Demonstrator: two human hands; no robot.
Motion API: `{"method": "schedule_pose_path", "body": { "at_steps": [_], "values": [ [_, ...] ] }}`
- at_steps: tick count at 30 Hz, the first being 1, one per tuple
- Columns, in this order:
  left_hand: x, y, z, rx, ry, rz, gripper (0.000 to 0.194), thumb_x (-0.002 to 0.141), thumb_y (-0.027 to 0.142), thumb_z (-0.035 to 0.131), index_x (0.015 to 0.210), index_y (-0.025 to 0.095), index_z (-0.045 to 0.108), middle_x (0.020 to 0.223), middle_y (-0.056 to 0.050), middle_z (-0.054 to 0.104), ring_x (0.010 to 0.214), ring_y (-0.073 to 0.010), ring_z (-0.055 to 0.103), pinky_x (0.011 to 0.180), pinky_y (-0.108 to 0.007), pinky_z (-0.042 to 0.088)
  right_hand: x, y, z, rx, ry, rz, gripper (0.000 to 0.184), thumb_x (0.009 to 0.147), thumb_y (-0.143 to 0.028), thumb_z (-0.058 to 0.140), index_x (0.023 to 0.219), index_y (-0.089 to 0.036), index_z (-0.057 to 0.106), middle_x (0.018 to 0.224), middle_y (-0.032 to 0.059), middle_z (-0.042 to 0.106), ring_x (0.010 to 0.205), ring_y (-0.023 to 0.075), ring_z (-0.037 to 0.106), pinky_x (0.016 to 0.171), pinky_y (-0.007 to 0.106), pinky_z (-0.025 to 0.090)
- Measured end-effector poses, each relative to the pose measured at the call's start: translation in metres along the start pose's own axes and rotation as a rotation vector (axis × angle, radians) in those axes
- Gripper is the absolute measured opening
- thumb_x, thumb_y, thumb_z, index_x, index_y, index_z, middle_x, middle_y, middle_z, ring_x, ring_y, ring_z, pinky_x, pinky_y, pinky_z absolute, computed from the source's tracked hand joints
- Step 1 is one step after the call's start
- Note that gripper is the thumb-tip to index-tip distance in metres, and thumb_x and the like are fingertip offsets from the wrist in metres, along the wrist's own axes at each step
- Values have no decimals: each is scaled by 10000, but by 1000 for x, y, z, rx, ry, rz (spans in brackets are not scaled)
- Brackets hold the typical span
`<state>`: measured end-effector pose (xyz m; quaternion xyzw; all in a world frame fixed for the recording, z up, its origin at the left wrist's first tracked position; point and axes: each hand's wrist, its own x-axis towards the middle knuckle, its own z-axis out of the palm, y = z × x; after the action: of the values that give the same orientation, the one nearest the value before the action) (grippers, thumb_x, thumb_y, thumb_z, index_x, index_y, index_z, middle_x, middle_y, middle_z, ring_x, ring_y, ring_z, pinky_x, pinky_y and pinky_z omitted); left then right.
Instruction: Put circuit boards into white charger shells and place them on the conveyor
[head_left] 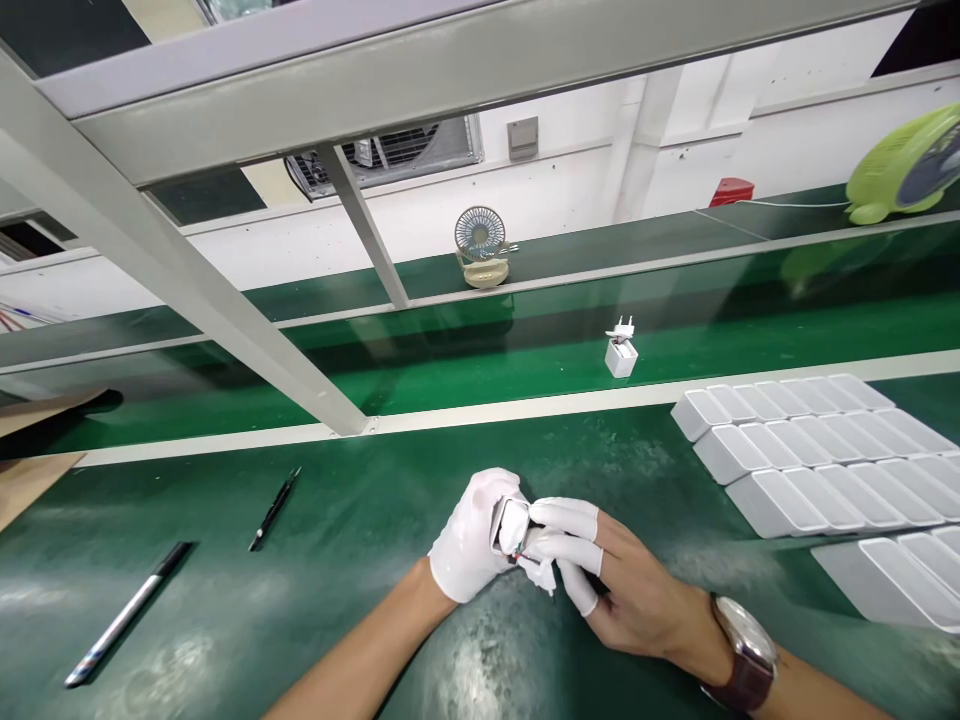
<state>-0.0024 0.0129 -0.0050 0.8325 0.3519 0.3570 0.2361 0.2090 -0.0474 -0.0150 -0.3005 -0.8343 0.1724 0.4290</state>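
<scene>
My left hand, in a white glove, is closed around a small white box-shaped part low over the green bench. My right hand wears white finger cots on three fingers and a watch on the wrist. Its fingertips pinch the same part from the right side. A bit of coloured wire shows at the part's lower edge. Both hands meet at the centre of the near bench.
Rows of white boxes lie at the right. A white charger with its plug stands on the green conveyor belt. Two pens lie at the left, near cardboard. A small fan and a green fan sit beyond.
</scene>
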Motion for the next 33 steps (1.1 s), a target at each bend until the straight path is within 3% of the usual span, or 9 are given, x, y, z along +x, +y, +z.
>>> {"method": "schedule_pose_path", "body": {
  "at_steps": [5, 11, 18, 21, 28, 31, 33],
  "values": [
    [-1, -2, 1, -25, -77, -45, 422, 681, 418, 833, 955, 207, 592, 975, -82, 640, 897, -248, 635, 821, -393, 546, -1, 2, 2, 47, 4, 5, 607, 834, 44, 453, 1390, -193, 502, 1433, 120, 520, 1367, 256, 454, 1119, 499, 434],
    [-4, -9, 5, -26, -64, 6, 600, 650, 432, 861, 1131, 225, 569, 1055, -90, 627, 920, -244, 657, 792, -378, 571, 3, 5, -1, 23, 31, 32, 566, 833, 33, 464, 1346, -196, 533, 1371, 131, 559, 1327, 270, 487, 1073, 503, 472],
    [11, -4, -1, 63, -83, 30, 268, 737, 410, 817, 912, 235, 715, 846, -57, 728, 783, -234, 638, 723, -387, 538, 7, 10, 0, -4, 46, 47, 476, 896, -34, 532, 1344, -195, 515, 1292, 140, 596, 1288, 271, 517, 1050, 480, 498],
    [11, -7, -3, 6, -147, -48, 254, 744, 378, 820, 939, 241, 732, 847, -49, 732, 767, -213, 632, 697, -354, 533, 6, 13, 3, 8, 64, 75, 418, 916, -74, 574, 1310, -210, 536, 1249, 125, 602, 1239, 249, 545, 1027, 446, 516],
    [4, -10, -7, -239, -161, -304, 637, 660, 297, 858, 1245, 239, 616, 1056, -54, 682, 903, -213, 673, 840, -378, 558, -2, 23, 9, -39, 55, 147, 469, 953, -167, 595, 1405, -222, 481, 1405, 151, 496, 1307, 246, 524, 1071, 432, 506],
    [2, -9, -9, -338, -150, -352, 623, 710, 305, 808, 1285, 221, 583, 1089, -70, 682, 936, -228, 668, 864, -391, 547, -3, 28, 11, -101, 26, 111, 485, 961, -186, 591, 1429, -227, 472, 1426, 158, 492, 1317, 259, 527, 1062, 439, 519],
    [3, -8, -12, -403, -122, -369, 481, 804, 365, 736, 1236, 192, 612, 1082, -87, 685, 951, -233, 660, 866, -385, 537, -3, 30, 12, -139, 24, 77, 473, 964, -185, 586, 1424, -231, 483, 1409, 157, 516, 1303, 260, 545, 1041, 436, 538]
  ]
}}
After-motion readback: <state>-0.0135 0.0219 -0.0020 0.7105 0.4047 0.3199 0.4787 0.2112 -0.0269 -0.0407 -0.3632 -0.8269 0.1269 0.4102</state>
